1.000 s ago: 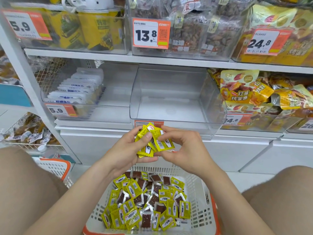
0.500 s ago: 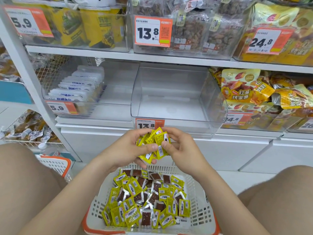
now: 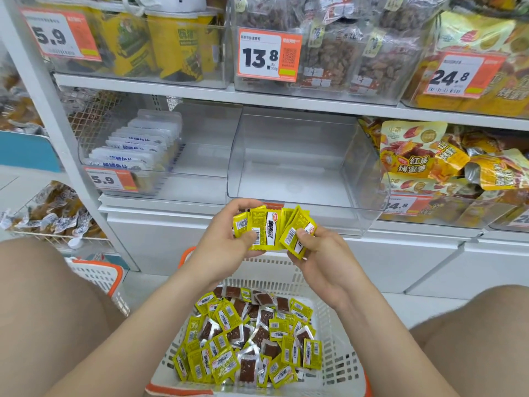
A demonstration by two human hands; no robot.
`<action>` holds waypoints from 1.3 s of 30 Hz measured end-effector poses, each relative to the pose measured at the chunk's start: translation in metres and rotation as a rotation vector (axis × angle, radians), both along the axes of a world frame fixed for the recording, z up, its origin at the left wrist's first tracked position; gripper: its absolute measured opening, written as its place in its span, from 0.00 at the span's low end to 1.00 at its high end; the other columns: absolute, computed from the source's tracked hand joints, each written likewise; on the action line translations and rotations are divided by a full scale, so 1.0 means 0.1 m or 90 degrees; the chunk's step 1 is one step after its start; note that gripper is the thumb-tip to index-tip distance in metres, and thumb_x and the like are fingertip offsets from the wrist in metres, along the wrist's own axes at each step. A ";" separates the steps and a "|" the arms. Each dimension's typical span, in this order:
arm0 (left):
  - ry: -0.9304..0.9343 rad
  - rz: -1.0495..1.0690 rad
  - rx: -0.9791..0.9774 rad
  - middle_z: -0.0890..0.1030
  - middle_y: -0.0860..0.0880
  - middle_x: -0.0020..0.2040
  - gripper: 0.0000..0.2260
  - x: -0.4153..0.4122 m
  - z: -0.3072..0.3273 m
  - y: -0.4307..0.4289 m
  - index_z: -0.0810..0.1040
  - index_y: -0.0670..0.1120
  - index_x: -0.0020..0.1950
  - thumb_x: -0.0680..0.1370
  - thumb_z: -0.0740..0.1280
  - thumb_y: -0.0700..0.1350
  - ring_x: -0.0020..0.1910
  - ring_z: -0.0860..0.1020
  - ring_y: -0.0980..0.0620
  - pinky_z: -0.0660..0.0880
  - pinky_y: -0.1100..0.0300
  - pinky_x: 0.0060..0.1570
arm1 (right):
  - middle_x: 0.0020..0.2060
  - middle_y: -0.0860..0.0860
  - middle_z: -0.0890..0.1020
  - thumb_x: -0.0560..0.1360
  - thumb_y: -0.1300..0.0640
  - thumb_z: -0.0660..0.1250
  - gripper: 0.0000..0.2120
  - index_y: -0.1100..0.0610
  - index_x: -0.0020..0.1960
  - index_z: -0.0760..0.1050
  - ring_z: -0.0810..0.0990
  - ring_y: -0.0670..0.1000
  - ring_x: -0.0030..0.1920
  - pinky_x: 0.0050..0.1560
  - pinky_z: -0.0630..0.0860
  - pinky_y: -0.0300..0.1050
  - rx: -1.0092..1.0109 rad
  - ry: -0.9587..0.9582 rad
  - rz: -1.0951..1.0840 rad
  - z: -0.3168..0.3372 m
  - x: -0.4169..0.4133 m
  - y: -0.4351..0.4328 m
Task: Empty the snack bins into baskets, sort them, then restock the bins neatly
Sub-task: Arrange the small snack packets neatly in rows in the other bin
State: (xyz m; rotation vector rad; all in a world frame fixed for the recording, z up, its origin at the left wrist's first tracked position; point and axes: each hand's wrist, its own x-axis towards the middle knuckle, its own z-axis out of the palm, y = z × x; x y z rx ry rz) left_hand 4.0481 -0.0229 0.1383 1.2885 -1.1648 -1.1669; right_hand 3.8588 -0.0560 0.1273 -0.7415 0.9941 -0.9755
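My left hand grips a fanned stack of small yellow snack packets just in front of an empty clear bin on the middle shelf. My right hand pinches the right part of the stack, a few yellow packets, thumb on top. Both hands hover above a white basket with an orange rim, which holds a pile of loose yellow and brown packets.
A clear bin with upright white packets stands left of the empty one. Yellow bags fill the bin to the right. A second white basket sits on the floor at left. My knees flank the basket.
The packets, bunched tight between both hands before, are now spread into a fan, with the right hand drawing some off to the right.
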 end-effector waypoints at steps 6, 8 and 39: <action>0.000 0.152 -0.023 0.82 0.49 0.59 0.22 -0.11 -0.02 0.01 0.77 0.56 0.61 0.80 0.67 0.29 0.50 0.87 0.49 0.86 0.50 0.43 | 0.54 0.56 0.86 0.85 0.65 0.61 0.11 0.63 0.64 0.78 0.84 0.51 0.50 0.57 0.77 0.48 -0.039 -0.064 -0.054 0.00 0.05 0.01; 0.025 0.128 -0.020 0.81 0.47 0.61 0.20 -0.11 -0.02 0.01 0.77 0.54 0.62 0.80 0.68 0.30 0.51 0.86 0.47 0.85 0.51 0.45 | 0.57 0.58 0.85 0.85 0.64 0.60 0.13 0.65 0.66 0.77 0.85 0.54 0.55 0.63 0.77 0.52 -0.069 -0.059 -0.044 0.03 0.07 0.02; -0.001 -0.002 -0.010 0.84 0.53 0.60 0.23 -0.27 0.18 -0.02 0.77 0.53 0.67 0.77 0.61 0.32 0.61 0.82 0.49 0.78 0.61 0.58 | 0.67 0.49 0.76 0.85 0.61 0.61 0.21 0.47 0.75 0.67 0.74 0.46 0.69 0.74 0.69 0.53 -0.335 0.346 -0.082 -0.03 0.24 0.06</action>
